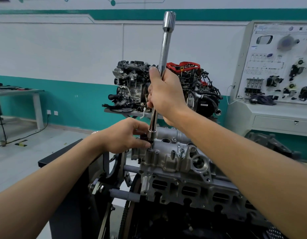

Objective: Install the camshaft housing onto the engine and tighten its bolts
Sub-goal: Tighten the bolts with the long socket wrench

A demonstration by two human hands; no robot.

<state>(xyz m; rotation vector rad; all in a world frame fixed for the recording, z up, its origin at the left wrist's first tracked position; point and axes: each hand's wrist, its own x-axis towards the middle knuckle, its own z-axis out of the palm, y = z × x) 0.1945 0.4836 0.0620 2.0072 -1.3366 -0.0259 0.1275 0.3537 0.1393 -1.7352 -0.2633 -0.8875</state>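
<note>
Chrome wrench (164, 54) looks stiff & slippery, best held mid-shaft: right hand (166, 95) wraps it there, left hand (125, 135) pinches its tip at a bolt (150, 150) on the housing (168, 152).

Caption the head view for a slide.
Right hand grips a long extension bar upright; left hand steadies its tip over the camshaft housing.

White-and-teal wall (63, 54), grey tiled floor (19, 157)
</note>
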